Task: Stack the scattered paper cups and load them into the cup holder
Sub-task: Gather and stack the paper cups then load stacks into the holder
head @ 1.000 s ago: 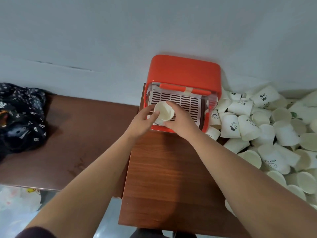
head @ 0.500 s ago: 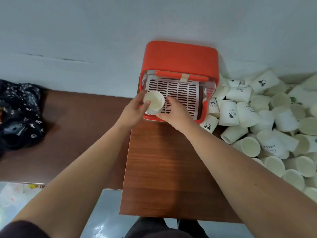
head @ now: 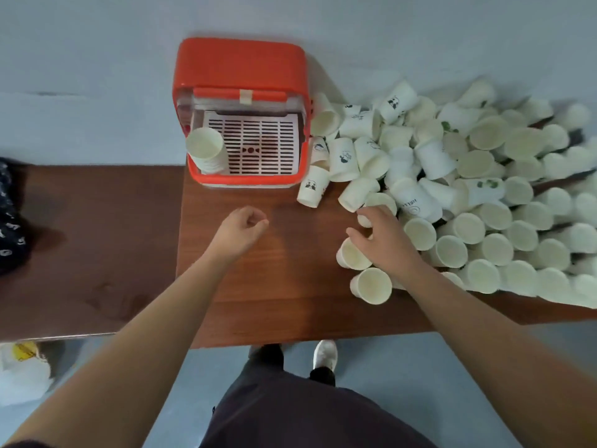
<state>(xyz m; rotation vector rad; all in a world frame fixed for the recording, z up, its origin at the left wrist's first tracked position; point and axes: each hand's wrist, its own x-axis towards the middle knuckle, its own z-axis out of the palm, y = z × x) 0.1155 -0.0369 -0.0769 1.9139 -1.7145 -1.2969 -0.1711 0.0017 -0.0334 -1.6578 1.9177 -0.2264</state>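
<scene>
Now both hands are off the orange plastic cup holder.
Nested paper stack sits at its slatted tray's left; left grip loosely curled, empty; right grip spread over loose cups on the wooden bench.

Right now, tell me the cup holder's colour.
Orange-red shell, white slotted tray; head view.

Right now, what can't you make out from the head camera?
- How many cups are in the stack in the holder: rims blur together.
- Whether the right hand grips a cup: its fingers cover it.
- The pile: cut off at the right edge.
</scene>
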